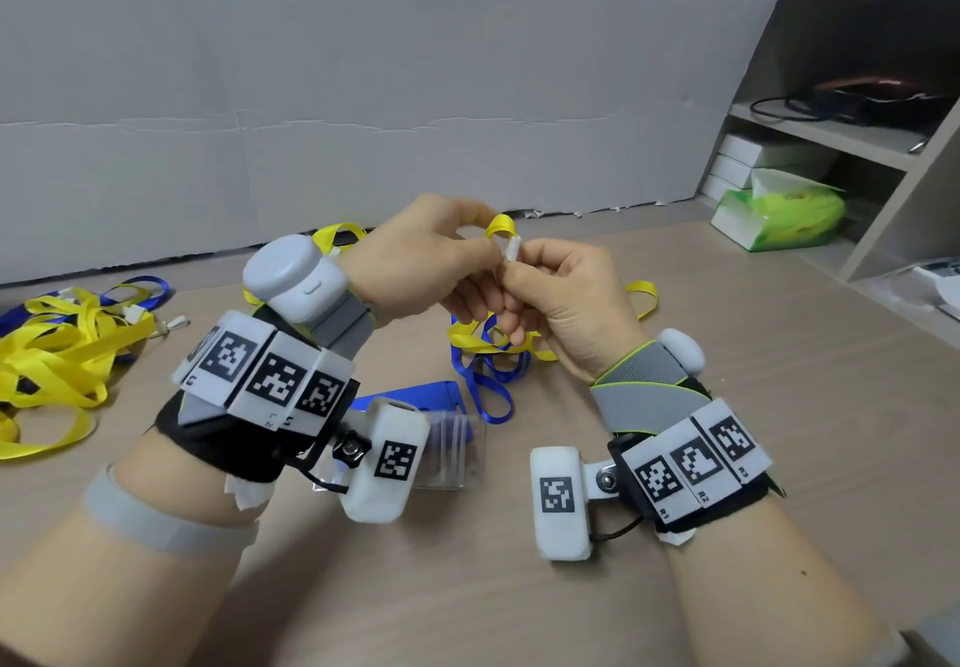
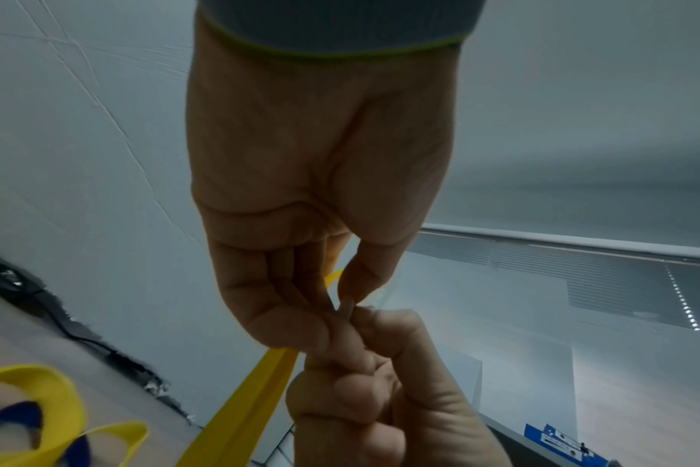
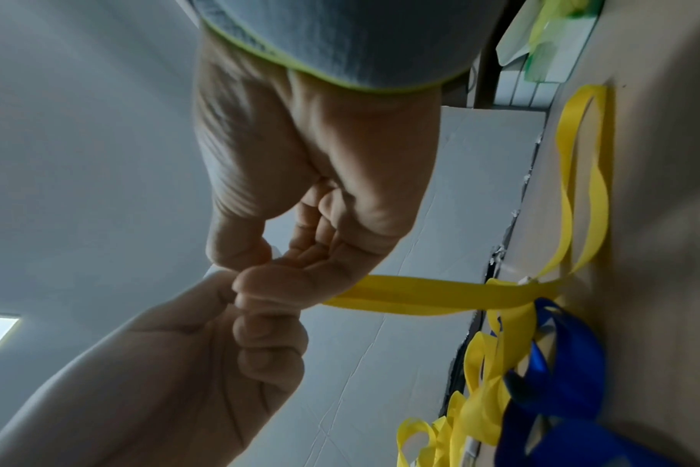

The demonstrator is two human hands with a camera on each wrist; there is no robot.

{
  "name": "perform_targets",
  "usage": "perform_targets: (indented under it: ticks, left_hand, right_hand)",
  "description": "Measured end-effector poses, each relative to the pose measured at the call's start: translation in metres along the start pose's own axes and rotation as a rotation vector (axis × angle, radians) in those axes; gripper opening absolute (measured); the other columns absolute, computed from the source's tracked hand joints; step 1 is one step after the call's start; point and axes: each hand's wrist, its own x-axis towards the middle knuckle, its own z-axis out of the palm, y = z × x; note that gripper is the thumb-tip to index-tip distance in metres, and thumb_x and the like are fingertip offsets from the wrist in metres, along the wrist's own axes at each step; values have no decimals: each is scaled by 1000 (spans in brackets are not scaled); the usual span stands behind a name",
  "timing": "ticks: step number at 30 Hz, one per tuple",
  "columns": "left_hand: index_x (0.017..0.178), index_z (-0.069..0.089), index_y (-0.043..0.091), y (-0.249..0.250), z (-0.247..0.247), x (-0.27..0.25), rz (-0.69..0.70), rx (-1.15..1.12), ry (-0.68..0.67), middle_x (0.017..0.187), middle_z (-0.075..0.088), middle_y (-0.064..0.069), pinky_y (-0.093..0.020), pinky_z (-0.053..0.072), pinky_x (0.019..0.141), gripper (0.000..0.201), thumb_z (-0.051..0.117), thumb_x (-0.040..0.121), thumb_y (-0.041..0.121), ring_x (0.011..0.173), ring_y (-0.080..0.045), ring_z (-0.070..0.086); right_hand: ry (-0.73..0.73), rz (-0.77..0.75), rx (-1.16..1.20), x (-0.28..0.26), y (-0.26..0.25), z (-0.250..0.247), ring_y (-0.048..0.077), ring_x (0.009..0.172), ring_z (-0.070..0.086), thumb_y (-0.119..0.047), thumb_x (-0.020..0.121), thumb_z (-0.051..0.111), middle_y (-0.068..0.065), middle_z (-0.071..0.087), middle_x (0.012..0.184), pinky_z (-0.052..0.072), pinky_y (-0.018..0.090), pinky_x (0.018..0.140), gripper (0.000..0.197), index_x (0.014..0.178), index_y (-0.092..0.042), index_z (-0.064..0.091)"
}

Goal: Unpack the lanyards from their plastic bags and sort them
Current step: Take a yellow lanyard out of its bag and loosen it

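Hands are meeting above the tabletop's middle: left hand [image 1: 415,256] and right hand [image 1: 563,297] are both pinching a yellow lanyard [image 1: 501,226] at its white clasp [image 1: 511,251]. Sorting looks underway; next, it likely needs carrying to the yellow pile [image 1: 57,349] near the left edge.

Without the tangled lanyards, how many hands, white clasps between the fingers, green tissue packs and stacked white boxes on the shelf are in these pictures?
Hands: 2 (left hand, right hand)
White clasp, pinched between both hands: 1
Green tissue pack: 1
White boxes, stacked: 3
Total: 7
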Motion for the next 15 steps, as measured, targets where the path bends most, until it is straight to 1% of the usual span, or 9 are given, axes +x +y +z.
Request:
perform_targets:
  ticks: [3, 5, 6, 8, 9, 10, 12, 13, 15]
  left_hand:
    - [115, 56, 7, -5, -1, -3, -66, -47, -49, 71, 70, -15, -32, 56, 57, 18, 46, 103, 18, 60, -26, 66]
    - [113, 55, 5, -9, -6, -5, -138, -15, -47, 75, 71, -18, -32, 56, 56, 24, 45, 104, 25, 62, -27, 67]
    - [111, 55, 2, -11, -9, -6, -177, 49, -42, 76, 72, -18, -32, 56, 56, 27, 47, 103, 27, 62, -26, 67]
    - [103, 59, 2, -15, -11, -9, -235, 298, -99, 80, 74, -14, -29, 57, 56, 28, 58, 98, 30, 64, -21, 69]
    - [99, 62, 6, -17, -10, -12, -257, 456, -175, 82, 74, -9, -27, 56, 56, 28, 65, 93, 33, 66, -18, 69]
    - [97, 64, 11, -18, -7, -16, -274, 613, -266, 85, 74, -4, -25, 55, 59, 28, 71, 87, 37, 69, -15, 69]
    - [95, 65, 21, -24, 0, -24, -283, 875, -404, 92, 70, 5, -25, 54, 69, 34, 79, 76, 45, 79, -14, 65]
    - [97, 63, 25, -27, 4, -26, -265, 944, -441, 95, 67, 7, -25, 52, 73, 38, 82, 72, 46, 84, -14, 62]
    - [103, 63, 27, -34, 10, -28, -205, 989, -475, 98, 66, 8, -22, 48, 71, 45, 85, 67, 44, 85, -13, 60]
  right_hand:
    - [-3, 22, -37, 1, 2, -3, 22, 40, 50, 0, 91, 62, 12, 57, 51, 44, 23, 39, 16, 75, 2, 61]
    - [4, 31, -58, 2, 4, -5, 24, 40, 49, 0, 90, 62, 12, 57, 50, 44, 23, 40, 14, 82, 11, 60]
    - [14, 38, -63, 3, 6, -5, 24, 40, 49, 2, 90, 61, 12, 57, 50, 44, 24, 40, 13, 85, 14, 60]
    - [30, 46, -62, 5, 7, -7, 22, 40, 50, 4, 89, 59, 11, 57, 50, 44, 24, 40, 9, 84, 11, 60]
    - [31, 48, -60, 5, 7, -7, 22, 40, 50, 4, 89, 59, 11, 57, 50, 44, 23, 40, 8, 83, 9, 60]
    - [28, 51, -60, 5, 7, -7, 21, 39, 50, 4, 89, 59, 11, 57, 49, 44, 23, 40, 7, 83, 8, 60]
    - [18, 55, -64, 3, 7, -5, 20, 38, 50, 4, 89, 58, 12, 56, 49, 44, 23, 39, 8, 81, 7, 59]
    - [17, 60, -67, 3, 8, -5, 19, 37, 50, 4, 89, 58, 13, 56, 49, 44, 23, 39, 11, 79, 6, 58]
    - [12, 66, -68, 2, 8, -5, 17, 36, 51, 5, 89, 58, 14, 55, 50, 44, 22, 39, 17, 73, 3, 56]
